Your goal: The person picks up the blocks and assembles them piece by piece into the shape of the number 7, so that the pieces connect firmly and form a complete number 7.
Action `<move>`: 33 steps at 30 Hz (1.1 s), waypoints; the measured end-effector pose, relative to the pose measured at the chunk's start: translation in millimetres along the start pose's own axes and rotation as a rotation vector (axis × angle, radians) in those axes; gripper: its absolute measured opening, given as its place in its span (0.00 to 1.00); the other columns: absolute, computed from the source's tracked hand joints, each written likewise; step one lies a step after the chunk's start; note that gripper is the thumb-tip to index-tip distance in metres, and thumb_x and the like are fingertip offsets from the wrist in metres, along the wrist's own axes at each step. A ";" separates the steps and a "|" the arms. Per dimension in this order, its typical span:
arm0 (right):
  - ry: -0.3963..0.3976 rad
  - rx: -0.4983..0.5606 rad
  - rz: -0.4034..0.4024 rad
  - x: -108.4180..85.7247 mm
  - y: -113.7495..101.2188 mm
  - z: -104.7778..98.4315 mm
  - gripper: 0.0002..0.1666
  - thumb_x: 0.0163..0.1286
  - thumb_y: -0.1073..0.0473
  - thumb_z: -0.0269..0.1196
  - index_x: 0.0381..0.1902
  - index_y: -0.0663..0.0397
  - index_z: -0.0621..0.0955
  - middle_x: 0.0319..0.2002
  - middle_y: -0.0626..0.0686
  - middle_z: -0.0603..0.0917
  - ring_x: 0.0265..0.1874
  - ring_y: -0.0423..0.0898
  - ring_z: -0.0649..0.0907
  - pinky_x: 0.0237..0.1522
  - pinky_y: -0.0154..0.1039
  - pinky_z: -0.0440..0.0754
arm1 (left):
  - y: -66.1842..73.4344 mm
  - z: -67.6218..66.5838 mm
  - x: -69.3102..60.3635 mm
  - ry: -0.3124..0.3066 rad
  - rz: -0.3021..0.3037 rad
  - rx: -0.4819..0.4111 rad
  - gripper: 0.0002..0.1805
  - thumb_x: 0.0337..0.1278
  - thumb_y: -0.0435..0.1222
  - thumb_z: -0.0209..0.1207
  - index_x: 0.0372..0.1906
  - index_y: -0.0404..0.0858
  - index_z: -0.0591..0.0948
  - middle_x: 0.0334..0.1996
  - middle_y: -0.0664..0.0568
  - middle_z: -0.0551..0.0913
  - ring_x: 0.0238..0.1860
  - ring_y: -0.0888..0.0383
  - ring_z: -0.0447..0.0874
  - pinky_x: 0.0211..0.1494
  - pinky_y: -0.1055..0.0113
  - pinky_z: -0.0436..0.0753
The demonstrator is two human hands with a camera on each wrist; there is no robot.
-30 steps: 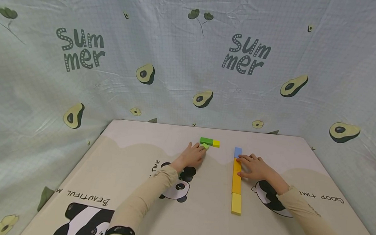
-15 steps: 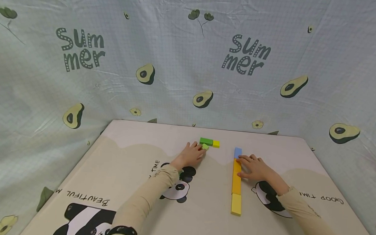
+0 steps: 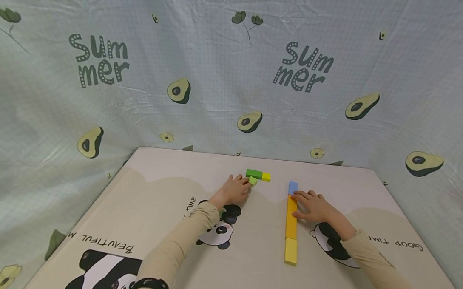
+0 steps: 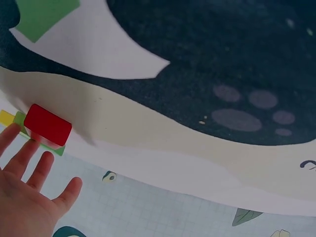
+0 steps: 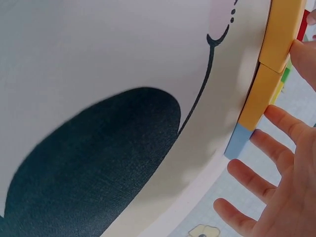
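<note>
In the head view my left hand (image 3: 234, 191) is beside a small light green block (image 3: 252, 181), its fingertips close to the block. A red block (image 4: 48, 126) shows in the left wrist view, at the tips of my outstretched left fingers; my left thumb is out of sight. The head view hides this red block behind the hand. My right hand (image 3: 315, 207) rests along the right side of a row of blocks. Thumb and forefinger touch the side of the orange blocks (image 3: 291, 225), other fingers spread. A blue block (image 3: 293, 188) tops the row, a pale yellow block (image 3: 290, 250) ends it.
Behind the light green block lie a green block (image 3: 254, 174) and a small yellow block (image 3: 266, 176). The table cover (image 3: 258, 251) carries panda prints and lettering. A curtain (image 3: 211, 54) with avocado prints hangs just past the far edge.
My left hand has drawn slightly to the left, and more of the light green block shows. The right hand and the block row have stayed in place.
</note>
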State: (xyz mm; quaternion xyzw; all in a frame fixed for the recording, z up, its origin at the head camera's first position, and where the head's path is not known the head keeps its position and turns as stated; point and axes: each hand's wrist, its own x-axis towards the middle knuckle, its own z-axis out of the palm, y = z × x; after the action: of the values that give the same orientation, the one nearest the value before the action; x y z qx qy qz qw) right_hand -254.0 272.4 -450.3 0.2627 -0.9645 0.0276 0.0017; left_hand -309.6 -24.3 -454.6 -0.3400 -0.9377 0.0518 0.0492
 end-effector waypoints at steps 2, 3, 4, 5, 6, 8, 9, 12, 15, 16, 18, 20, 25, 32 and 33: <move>0.001 0.000 -0.003 0.0 -0.2 -0.2 0.38 0.56 0.35 0.56 0.58 0.52 0.70 0.59 0.56 0.69 0.47 0.55 0.70 0.45 0.56 0.68 | 0.2 -0.4 -0.8 0.002 0.003 -0.006 0.18 0.62 0.44 0.43 0.56 0.47 0.70 0.59 0.53 0.69 0.58 0.54 0.64 0.59 0.50 0.65; 0.000 0.002 0.000 -0.4 -0.5 -0.4 0.37 0.56 0.35 0.56 0.58 0.51 0.70 0.59 0.56 0.69 0.47 0.55 0.70 0.45 0.56 0.68 | 0.4 -0.8 -1.2 0.003 0.003 -0.015 0.18 0.62 0.44 0.44 0.56 0.47 0.70 0.59 0.53 0.69 0.58 0.54 0.64 0.59 0.50 0.65; -0.001 0.004 0.001 -0.6 -0.8 -0.5 0.37 0.56 0.35 0.56 0.57 0.52 0.70 0.59 0.56 0.69 0.47 0.55 0.70 0.45 0.56 0.68 | 0.6 -1.4 -1.5 0.000 0.003 -0.022 0.18 0.62 0.44 0.44 0.56 0.46 0.69 0.59 0.53 0.69 0.58 0.53 0.64 0.60 0.49 0.65; -0.003 0.005 0.005 -1.0 -1.0 -0.4 0.37 0.56 0.35 0.56 0.57 0.51 0.70 0.59 0.56 0.69 0.47 0.55 0.70 0.45 0.56 0.68 | 0.9 -2.1 -1.8 -0.006 0.002 -0.026 0.19 0.63 0.44 0.44 0.57 0.46 0.69 0.59 0.52 0.68 0.59 0.53 0.64 0.60 0.49 0.65; -0.005 0.006 0.007 -1.3 -1.2 -0.3 0.37 0.56 0.35 0.56 0.57 0.51 0.70 0.59 0.56 0.69 0.47 0.55 0.70 0.45 0.56 0.68 | 1.3 -2.6 -2.3 -0.012 0.002 -0.032 0.19 0.63 0.44 0.44 0.57 0.46 0.68 0.60 0.52 0.68 0.59 0.53 0.64 0.60 0.49 0.64; -0.008 0.010 0.011 -1.7 -1.7 -0.2 0.37 0.56 0.35 0.56 0.57 0.51 0.70 0.59 0.56 0.69 0.47 0.54 0.70 0.45 0.55 0.68 | 2.2 -3.7 -2.9 -0.022 0.000 -0.039 0.20 0.63 0.44 0.44 0.58 0.46 0.68 0.60 0.52 0.68 0.59 0.53 0.64 0.61 0.49 0.64; -0.010 0.012 0.014 -2.0 -1.8 0.0 0.37 0.56 0.35 0.56 0.57 0.51 0.70 0.59 0.56 0.69 0.47 0.54 0.70 0.46 0.55 0.68 | 2.5 -4.2 -3.2 -0.026 0.000 -0.041 0.20 0.63 0.44 0.44 0.59 0.46 0.68 0.61 0.52 0.68 0.60 0.53 0.64 0.61 0.48 0.64; -0.008 0.014 0.010 -1.8 -1.7 -0.2 0.37 0.56 0.35 0.56 0.57 0.51 0.70 0.59 0.56 0.69 0.47 0.54 0.70 0.46 0.56 0.68 | 3.3 -4.4 -3.8 -0.033 0.004 -0.037 0.21 0.63 0.45 0.44 0.60 0.46 0.67 0.61 0.52 0.67 0.60 0.53 0.63 0.61 0.49 0.64; -0.008 0.012 0.004 -1.3 -1.1 -0.8 0.38 0.56 0.35 0.56 0.57 0.52 0.70 0.59 0.56 0.69 0.47 0.54 0.70 0.45 0.56 0.68 | 3.8 -4.6 -4.4 -0.026 0.013 -0.042 0.22 0.63 0.45 0.44 0.61 0.46 0.67 0.61 0.51 0.67 0.61 0.53 0.62 0.61 0.49 0.64; -0.008 0.011 0.002 -1.1 -1.1 -1.1 0.38 0.56 0.35 0.56 0.57 0.52 0.70 0.59 0.56 0.69 0.47 0.54 0.70 0.45 0.56 0.68 | 4.0 -4.6 -4.5 -0.022 0.015 -0.044 0.22 0.63 0.45 0.45 0.61 0.46 0.67 0.61 0.51 0.67 0.61 0.52 0.62 0.61 0.49 0.64; -0.006 0.005 -0.003 -0.3 -0.7 -1.6 0.38 0.56 0.35 0.56 0.57 0.52 0.70 0.59 0.56 0.69 0.47 0.54 0.70 0.45 0.56 0.68 | 4.3 -4.8 -4.8 -0.014 0.021 -0.042 0.22 0.63 0.45 0.45 0.61 0.46 0.67 0.61 0.51 0.67 0.61 0.52 0.62 0.61 0.48 0.64; -0.002 0.004 -0.004 -0.4 -0.2 -1.0 0.38 0.56 0.35 0.56 0.57 0.52 0.70 0.59 0.56 0.70 0.46 0.53 0.70 0.45 0.55 0.68 | 4.9 -4.6 -4.6 -0.010 0.028 -0.038 0.22 0.63 0.45 0.44 0.61 0.46 0.67 0.61 0.51 0.67 0.61 0.53 0.62 0.61 0.48 0.65; 0.000 0.007 -0.006 0.6 0.6 -0.1 0.37 0.56 0.35 0.56 0.58 0.51 0.70 0.60 0.56 0.70 0.47 0.53 0.70 0.45 0.55 0.68 | 6.6 -6.5 -2.9 -0.015 0.042 -0.030 0.22 0.63 0.46 0.44 0.61 0.48 0.67 0.61 0.52 0.67 0.61 0.52 0.63 0.60 0.48 0.65; -0.022 0.014 0.003 1.1 1.7 0.3 0.38 0.56 0.35 0.56 0.58 0.50 0.69 0.61 0.55 0.69 0.48 0.54 0.70 0.46 0.56 0.68 | 13.4 -7.2 1.0 -0.050 0.028 -0.024 0.22 0.64 0.46 0.43 0.62 0.50 0.65 0.63 0.53 0.65 0.63 0.52 0.60 0.61 0.49 0.64; -0.025 0.013 0.003 1.1 1.9 0.7 0.38 0.56 0.35 0.56 0.58 0.50 0.69 0.61 0.55 0.69 0.48 0.54 0.69 0.46 0.56 0.68 | 14.9 -6.7 1.7 -0.053 0.026 -0.022 0.23 0.64 0.46 0.42 0.63 0.50 0.64 0.63 0.53 0.64 0.63 0.52 0.60 0.61 0.49 0.64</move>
State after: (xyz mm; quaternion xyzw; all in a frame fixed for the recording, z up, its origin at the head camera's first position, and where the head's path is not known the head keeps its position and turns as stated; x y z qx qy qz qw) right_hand -256.0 273.4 -451.1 0.2618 -0.9646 0.0306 -0.0120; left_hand -300.6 -11.4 -449.8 -0.3512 -0.9347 0.0512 0.0198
